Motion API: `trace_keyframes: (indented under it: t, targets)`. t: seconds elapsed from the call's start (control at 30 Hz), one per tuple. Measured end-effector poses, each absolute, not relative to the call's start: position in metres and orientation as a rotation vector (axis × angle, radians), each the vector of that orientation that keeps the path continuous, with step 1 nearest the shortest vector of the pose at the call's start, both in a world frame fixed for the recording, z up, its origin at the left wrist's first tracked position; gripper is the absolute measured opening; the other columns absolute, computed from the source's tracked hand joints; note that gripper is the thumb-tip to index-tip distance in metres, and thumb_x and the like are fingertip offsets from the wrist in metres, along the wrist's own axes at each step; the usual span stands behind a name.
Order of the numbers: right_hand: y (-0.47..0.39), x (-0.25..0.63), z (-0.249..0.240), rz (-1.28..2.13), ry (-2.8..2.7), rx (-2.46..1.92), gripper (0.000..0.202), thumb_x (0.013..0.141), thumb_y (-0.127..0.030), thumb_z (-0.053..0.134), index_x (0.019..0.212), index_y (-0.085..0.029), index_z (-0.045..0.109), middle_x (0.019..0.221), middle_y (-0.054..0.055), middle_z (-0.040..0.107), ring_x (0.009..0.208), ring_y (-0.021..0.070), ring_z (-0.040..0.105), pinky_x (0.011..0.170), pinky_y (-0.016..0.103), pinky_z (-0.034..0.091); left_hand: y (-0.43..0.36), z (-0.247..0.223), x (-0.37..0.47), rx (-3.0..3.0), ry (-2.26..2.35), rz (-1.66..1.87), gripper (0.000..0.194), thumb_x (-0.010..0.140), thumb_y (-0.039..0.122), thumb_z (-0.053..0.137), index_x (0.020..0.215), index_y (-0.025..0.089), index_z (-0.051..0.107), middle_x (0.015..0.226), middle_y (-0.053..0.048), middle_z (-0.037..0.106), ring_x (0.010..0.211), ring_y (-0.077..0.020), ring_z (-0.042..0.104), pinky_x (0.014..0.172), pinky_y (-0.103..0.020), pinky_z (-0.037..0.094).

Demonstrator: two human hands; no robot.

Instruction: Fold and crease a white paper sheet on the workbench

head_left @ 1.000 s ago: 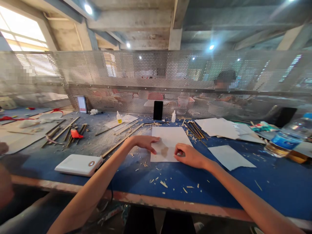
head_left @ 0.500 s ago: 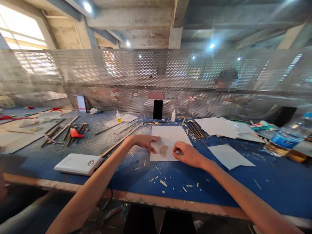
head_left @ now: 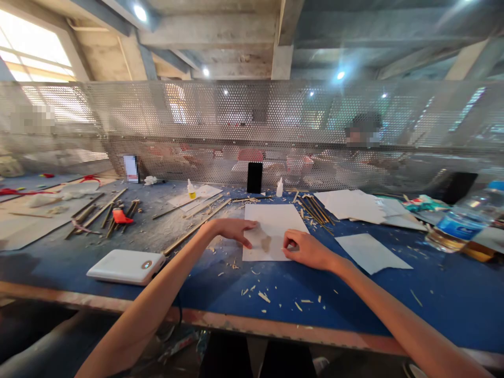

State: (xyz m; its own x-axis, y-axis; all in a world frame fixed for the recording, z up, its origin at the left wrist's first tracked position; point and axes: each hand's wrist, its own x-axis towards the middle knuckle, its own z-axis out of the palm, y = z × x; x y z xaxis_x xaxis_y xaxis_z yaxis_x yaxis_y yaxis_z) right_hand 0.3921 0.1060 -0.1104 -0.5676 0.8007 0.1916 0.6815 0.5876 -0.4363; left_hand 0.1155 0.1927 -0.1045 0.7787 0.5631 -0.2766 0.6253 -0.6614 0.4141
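Note:
A white sheet of paper (head_left: pixel 275 218) lies flat on the blue table in front of me. My left hand (head_left: pixel 236 230) rests over the sheet's left edge, its thumb and fingers spread apart. Over the lower right part of the sheet, my right hand (head_left: pixel 305 249) has its fingers curled with thumb and index finger pinched. Whatever they hold, if anything, is too small to make out. Between the hands, a brownish patch (head_left: pixel 266 241) shows on the paper; I cannot tell whether it is a stain or a shadow.
Behind the sheet stand a black phone (head_left: pixel 254 177) and a white dropper bottle (head_left: pixel 279 187). Thin sticks (head_left: pixel 315 208) and wood chips (head_left: pixel 263 297) are scattered about. A white power bank (head_left: pixel 125 266) lies left, a torn sheet (head_left: pixel 372 253) and a water bottle (head_left: pixel 459 227) right.
My right hand has shifted slightly to the right, still curled. The brownish patch between the hands looks a little different in shape. My left hand has stayed in place.

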Motion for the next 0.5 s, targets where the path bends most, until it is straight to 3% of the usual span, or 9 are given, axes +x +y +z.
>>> trace_keyframes:
  t: [0.5]
  targets:
    - [0.1064,0.3907,-0.1120,0.420,-2.462,-1.192,0.001,0.081,-0.019,0.059,0.080,-0.019,0.059,0.084,0.002,0.063,0.076,0.0151,0.057,0.070,0.025,0.042,0.1917,-0.1030,0.1149,2.481,0.893,-0.177,0.100,0.072,0.064,0.065,0.151,0.018,0.026,0.157,-0.012,0.020,0.142,-0.0304,0.022,0.115,-0.040,0.018]
